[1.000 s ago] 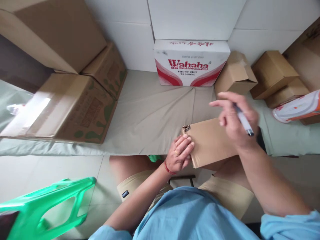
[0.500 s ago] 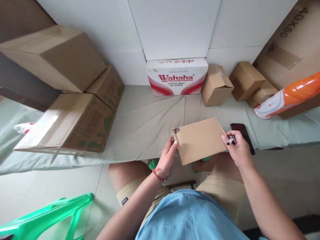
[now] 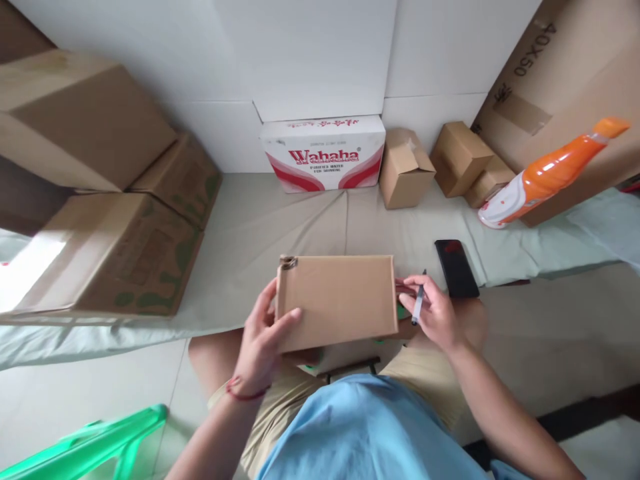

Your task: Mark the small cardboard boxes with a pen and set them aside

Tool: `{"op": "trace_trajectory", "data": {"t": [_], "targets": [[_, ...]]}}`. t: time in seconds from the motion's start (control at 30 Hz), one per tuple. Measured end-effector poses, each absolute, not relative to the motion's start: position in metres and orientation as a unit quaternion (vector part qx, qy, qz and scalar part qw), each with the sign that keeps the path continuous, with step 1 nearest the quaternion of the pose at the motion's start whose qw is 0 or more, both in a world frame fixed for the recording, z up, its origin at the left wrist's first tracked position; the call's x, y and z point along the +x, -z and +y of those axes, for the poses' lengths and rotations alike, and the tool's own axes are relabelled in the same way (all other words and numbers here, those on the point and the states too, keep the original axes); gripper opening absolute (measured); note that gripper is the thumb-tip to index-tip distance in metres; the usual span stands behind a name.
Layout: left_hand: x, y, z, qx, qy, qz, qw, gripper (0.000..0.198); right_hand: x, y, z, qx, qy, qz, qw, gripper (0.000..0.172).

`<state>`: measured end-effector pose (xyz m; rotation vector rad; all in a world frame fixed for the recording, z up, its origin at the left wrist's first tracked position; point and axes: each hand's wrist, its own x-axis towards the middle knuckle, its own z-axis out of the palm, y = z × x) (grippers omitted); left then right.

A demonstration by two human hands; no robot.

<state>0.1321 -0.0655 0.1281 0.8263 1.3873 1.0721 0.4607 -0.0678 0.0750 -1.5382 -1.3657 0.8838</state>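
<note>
A flat brown cardboard box [image 3: 337, 300] is held level over my lap, at the front edge of the cloth-covered table [image 3: 280, 227]. My left hand [image 3: 263, 337] grips its left end, thumb on top and fingers underneath. My right hand [image 3: 434, 313] is closed on a white pen [image 3: 418, 305] with a dark tip, and its fingers press against the box's right end. A small scrap of tape sits at the box's far left corner.
A black phone [image 3: 456, 268] lies on the table right of the box. At the back stand a red-and-white Wahaha carton [image 3: 323, 153], small brown boxes [image 3: 405, 168] and an orange-and-white bottle [image 3: 543, 175]. Large cartons [image 3: 110, 253] fill the left. A green plastic stool [image 3: 85, 447] is at the lower left.
My right hand came down from above the box with the pen and now presses on the box's right end. The box has turned square to me and shifted left, off the table edge.
</note>
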Motion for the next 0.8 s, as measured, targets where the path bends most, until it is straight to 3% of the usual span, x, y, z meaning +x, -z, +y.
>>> {"op": "trace_trajectory", "data": {"t": [0.13, 0.2, 0.27, 0.4, 0.53, 0.63, 0.8], "targets": [[0.112, -0.154, -0.088, 0.26, -0.455, 0.626, 0.577, 0.086, 0.503, -0.084, -0.014, -0.752, -0.211, -0.606, 0.149, 0.019], [0.113, -0.16, -0.097, 0.236, -0.448, 0.638, 0.58, 0.082, 0.517, -0.083, 0.016, -0.759, -0.193, -0.619, 0.06, 0.02], [0.119, -0.159, -0.101, 0.217, -0.445, 0.635, 0.593, 0.081, 0.524, -0.081, 0.039, -0.753, -0.19, -0.628, 0.043, 0.028], [0.131, -0.149, -0.094, 0.21, -0.459, 0.605, 0.616, 0.086, 0.538, -0.08, 0.047, -0.768, -0.157, -0.62, 0.038, 0.067], [0.141, -0.136, -0.08, 0.224, -0.468, 0.601, 0.608, 0.089, 0.566, -0.07, 0.011, -0.84, -0.032, -0.537, 0.067, 0.083], [0.149, -0.125, -0.068, 0.21, -0.471, 0.602, 0.61, 0.09, 0.575, -0.053, -0.019, -0.877, -0.026, -0.479, 0.029, 0.102], [0.171, -0.104, -0.05, 0.205, -0.513, 0.559, 0.618, 0.084, 0.568, -0.036, -0.031, -0.901, -0.049, -0.431, 0.022, 0.087]]}}
